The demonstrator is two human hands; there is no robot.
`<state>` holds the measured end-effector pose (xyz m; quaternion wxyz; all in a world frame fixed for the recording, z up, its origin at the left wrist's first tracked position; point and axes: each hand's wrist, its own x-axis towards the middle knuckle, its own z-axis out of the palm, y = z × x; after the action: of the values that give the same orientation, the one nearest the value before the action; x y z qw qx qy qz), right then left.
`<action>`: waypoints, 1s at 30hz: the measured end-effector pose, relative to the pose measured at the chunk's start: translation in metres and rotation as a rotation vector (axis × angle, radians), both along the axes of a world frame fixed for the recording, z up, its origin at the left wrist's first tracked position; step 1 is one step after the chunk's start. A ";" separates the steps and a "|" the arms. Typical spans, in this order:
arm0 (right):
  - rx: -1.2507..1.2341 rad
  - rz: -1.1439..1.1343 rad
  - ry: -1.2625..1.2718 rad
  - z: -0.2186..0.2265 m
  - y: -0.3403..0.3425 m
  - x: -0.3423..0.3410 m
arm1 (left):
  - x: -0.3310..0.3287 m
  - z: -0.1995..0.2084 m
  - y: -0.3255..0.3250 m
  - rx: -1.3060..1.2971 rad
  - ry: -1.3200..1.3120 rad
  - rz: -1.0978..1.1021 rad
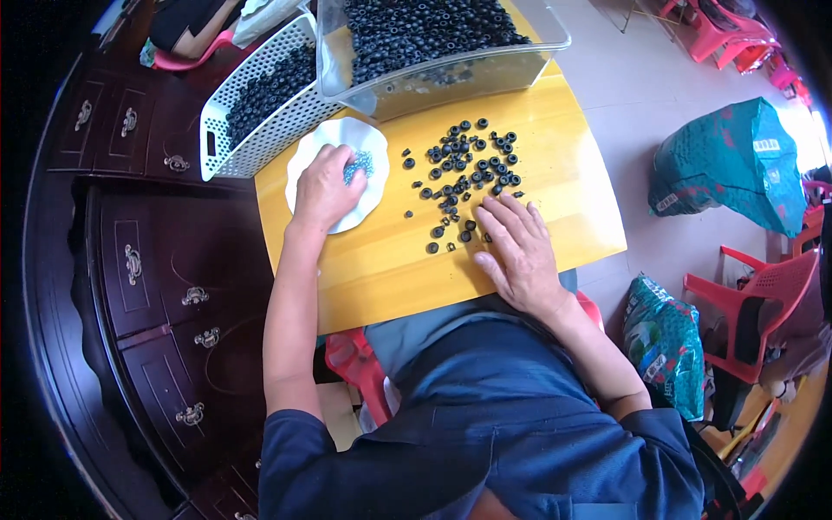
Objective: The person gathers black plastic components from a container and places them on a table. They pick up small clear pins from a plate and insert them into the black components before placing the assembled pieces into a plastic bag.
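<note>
My left hand (327, 187) is over a white wavy-edged plate (297, 162), its fingers curled down beside a small heap of tiny blue-green glassy pieces (360, 165). What its fingertips pinch, if anything, is hidden. On the yellow tabletop (381, 282), my right hand (520, 250) rests palm down, fingers stretched out and slightly apart. Just beyond its fingertips lie many loose black ring-shaped parts (459, 161), some thick with a hole, others smaller. A few of them lie right beside its thumb and index finger.
A clear plastic bin (451, 94) of black parts stands on the table's far side. Left of it is a white perforated basket (269, 130) with more. Dark wooden drawers (147, 269) line the left. Teal sacks (715, 165) and a red chair (763, 295) are at right.
</note>
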<state>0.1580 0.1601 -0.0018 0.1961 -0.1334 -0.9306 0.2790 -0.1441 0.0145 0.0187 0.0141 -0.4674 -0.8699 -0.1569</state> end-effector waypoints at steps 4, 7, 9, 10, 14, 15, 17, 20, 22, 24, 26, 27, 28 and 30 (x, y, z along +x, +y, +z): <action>0.053 -0.008 -0.058 -0.001 0.000 -0.006 | -0.001 0.001 -0.001 -0.010 -0.006 -0.006; 0.072 -0.017 -0.083 -0.003 -0.001 -0.005 | -0.002 0.000 -0.003 -0.009 -0.005 -0.002; 0.072 -0.018 -0.081 -0.001 -0.001 -0.005 | -0.004 -0.001 -0.004 -0.008 0.016 -0.019; 0.077 -0.011 -0.067 0.001 -0.001 -0.004 | -0.004 -0.001 -0.005 -0.008 0.017 -0.022; 0.087 -0.040 0.002 0.001 0.002 -0.011 | 0.001 0.002 -0.005 0.015 0.031 -0.025; 0.088 -0.041 0.005 0.003 0.004 -0.015 | 0.001 0.003 -0.004 0.032 0.044 -0.033; 0.119 -0.035 -0.022 0.006 0.007 -0.023 | 0.000 0.003 -0.006 0.044 0.031 -0.051; 0.137 -0.093 -0.039 0.000 0.009 -0.032 | -0.004 0.000 -0.009 0.044 0.015 -0.078; 0.144 -0.105 -0.042 0.000 0.010 -0.031 | -0.001 0.001 -0.007 0.013 0.005 -0.075; 0.134 -0.129 -0.024 -0.002 0.012 -0.030 | -0.001 0.002 -0.005 -0.019 0.016 -0.051; 0.142 -0.101 0.004 -0.004 0.014 -0.023 | 0.002 0.003 -0.003 -0.053 0.014 -0.023; 0.151 -0.079 0.027 -0.006 0.014 -0.019 | 0.002 0.003 -0.004 -0.055 0.016 -0.020; 0.125 -0.066 0.054 -0.006 0.014 -0.016 | 0.001 0.003 -0.003 -0.044 0.015 -0.020; 0.099 -0.065 0.097 -0.005 0.011 -0.010 | 0.000 0.001 -0.004 -0.035 0.015 -0.019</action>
<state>0.1484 0.1707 -0.0064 0.2561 -0.1404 -0.9278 0.2323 -0.1443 0.0109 0.0200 0.0111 -0.4770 -0.8679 -0.1381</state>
